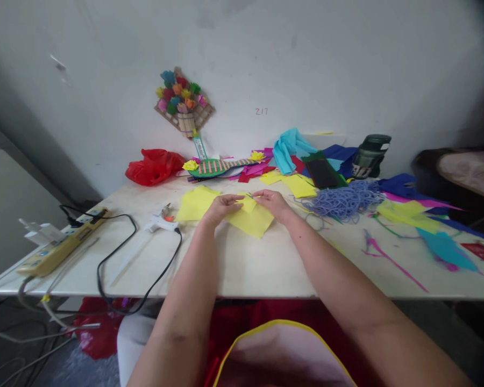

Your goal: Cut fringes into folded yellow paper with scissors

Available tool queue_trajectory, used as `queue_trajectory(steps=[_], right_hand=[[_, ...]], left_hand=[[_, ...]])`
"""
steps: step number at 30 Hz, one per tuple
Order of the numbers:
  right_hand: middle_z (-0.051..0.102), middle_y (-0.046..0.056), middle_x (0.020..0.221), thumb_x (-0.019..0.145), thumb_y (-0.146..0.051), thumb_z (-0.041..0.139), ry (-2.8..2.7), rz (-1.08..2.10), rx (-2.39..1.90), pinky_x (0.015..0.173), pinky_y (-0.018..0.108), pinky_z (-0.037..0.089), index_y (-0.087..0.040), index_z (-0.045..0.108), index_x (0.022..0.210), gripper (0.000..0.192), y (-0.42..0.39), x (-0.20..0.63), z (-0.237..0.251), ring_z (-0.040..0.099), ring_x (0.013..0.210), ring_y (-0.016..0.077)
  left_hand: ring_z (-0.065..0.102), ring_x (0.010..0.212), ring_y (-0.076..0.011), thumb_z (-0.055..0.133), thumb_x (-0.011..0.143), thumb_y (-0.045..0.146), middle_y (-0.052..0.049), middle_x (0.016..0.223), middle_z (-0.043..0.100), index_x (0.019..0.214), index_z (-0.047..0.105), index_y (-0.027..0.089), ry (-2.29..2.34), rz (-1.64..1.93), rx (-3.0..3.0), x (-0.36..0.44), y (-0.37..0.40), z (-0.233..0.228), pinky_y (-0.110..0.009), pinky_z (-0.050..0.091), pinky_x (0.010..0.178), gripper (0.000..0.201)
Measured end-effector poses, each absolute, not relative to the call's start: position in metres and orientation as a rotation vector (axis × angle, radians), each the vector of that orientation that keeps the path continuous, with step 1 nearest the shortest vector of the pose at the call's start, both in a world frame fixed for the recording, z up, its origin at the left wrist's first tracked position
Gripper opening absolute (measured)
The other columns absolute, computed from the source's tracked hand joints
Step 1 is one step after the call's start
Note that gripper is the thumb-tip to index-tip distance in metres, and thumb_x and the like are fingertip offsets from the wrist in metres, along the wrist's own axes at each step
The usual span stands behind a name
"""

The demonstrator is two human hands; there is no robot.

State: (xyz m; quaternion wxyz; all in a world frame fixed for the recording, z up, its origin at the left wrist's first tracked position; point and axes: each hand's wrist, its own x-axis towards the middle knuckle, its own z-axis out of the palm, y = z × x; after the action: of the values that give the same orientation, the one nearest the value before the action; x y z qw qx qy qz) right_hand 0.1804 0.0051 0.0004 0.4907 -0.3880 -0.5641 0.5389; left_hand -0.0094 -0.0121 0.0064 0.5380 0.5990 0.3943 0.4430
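Observation:
A small piece of yellow paper (248, 204) is held up between my two hands over the middle of the table. My left hand (223, 208) pinches its left side, thumb against the fingers. At its upper right edge, my right hand (272, 202) is closed in a pinch. A thin dark sliver shows near the right fingertips, too small to name. Below the hands lies a larger yellow sheet (256, 224), and another yellow sheet (197, 202) rests to the left.
A white glue gun (162, 223) with its black cord lies left, near a power strip (66, 242). Behind are a green woven craft piece (218, 167) and a red plastic bag (153, 166). Purple yarn (344, 200), a phone (321, 172) and a dark bottle (371, 156) occupy the right.

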Motion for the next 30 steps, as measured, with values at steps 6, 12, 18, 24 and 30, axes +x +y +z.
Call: queue_trajectory(steps=[6, 12, 18, 24, 30], right_hand=[[0.061, -0.002, 0.057, 0.057, -0.034, 0.067, -1.424, 1.178, -1.072, 0.050, 0.023, 0.040, -0.017, 0.061, 0.064, 0.019, 0.0095, 0.1818, -0.0029, 0.053, 0.051, 0.0115], [0.059, -0.003, 0.055, 0.056, -0.034, 0.067, -1.437, 1.177, -1.063, 0.048, 0.022, 0.038, -0.018, 0.061, 0.062, 0.018, 0.0092, 0.1829, -0.0036, 0.051, 0.049, 0.0106], [0.060, -0.003, 0.055, 0.055, -0.032, 0.068, -1.388, 1.235, -1.045, 0.049, 0.023, 0.039, -0.018, 0.060, 0.060, 0.017, 0.0071, 0.1824, -0.0010, 0.052, 0.050, 0.0113], [0.060, -0.002, 0.054, 0.055, -0.031, 0.068, -1.366, 1.281, -1.030, 0.049, 0.024, 0.040, -0.018, 0.060, 0.059, 0.016, 0.0071, 0.1818, -0.0035, 0.053, 0.049, 0.0120], [0.065, 0.001, 0.066, 0.060, -0.031, 0.063, -1.383, 1.447, -0.872, 0.054, 0.025, 0.042, -0.018, 0.064, 0.078, 0.023, 0.0040, 0.1849, -0.0010, 0.058, 0.058, 0.0143]], left_hand=[[0.061, 0.069, -0.0163, 0.072, 0.056, 0.039, -0.006, 0.079, 0.067, 0.101, 0.063, 0.013, 0.998, 1.035, 1.478, -0.0095, -0.0108, 0.0060, -0.028, 0.046, 0.067, 0.054], [0.059, 0.063, -0.0139, 0.072, 0.055, 0.039, -0.005, 0.073, 0.066, 0.085, 0.066, 0.013, 1.031, 0.971, 1.446, -0.0086, -0.0100, 0.0051, -0.026, 0.044, 0.062, 0.041], [0.055, 0.056, -0.0115, 0.069, 0.057, 0.044, -0.003, 0.067, 0.063, 0.076, 0.063, 0.013, 1.083, 0.957, 1.481, -0.0087, -0.0109, 0.0059, -0.023, 0.041, 0.053, 0.037], [0.055, 0.055, -0.0122, 0.068, 0.057, 0.046, -0.001, 0.065, 0.062, 0.073, 0.060, 0.015, 1.114, 0.960, 1.461, -0.0078, -0.0094, 0.0055, -0.024, 0.042, 0.054, 0.036], [0.053, 0.051, -0.0110, 0.068, 0.057, 0.045, 0.000, 0.060, 0.060, 0.071, 0.059, 0.015, 1.166, 1.044, 1.464, -0.0071, -0.0069, 0.0042, -0.022, 0.040, 0.050, 0.034]])
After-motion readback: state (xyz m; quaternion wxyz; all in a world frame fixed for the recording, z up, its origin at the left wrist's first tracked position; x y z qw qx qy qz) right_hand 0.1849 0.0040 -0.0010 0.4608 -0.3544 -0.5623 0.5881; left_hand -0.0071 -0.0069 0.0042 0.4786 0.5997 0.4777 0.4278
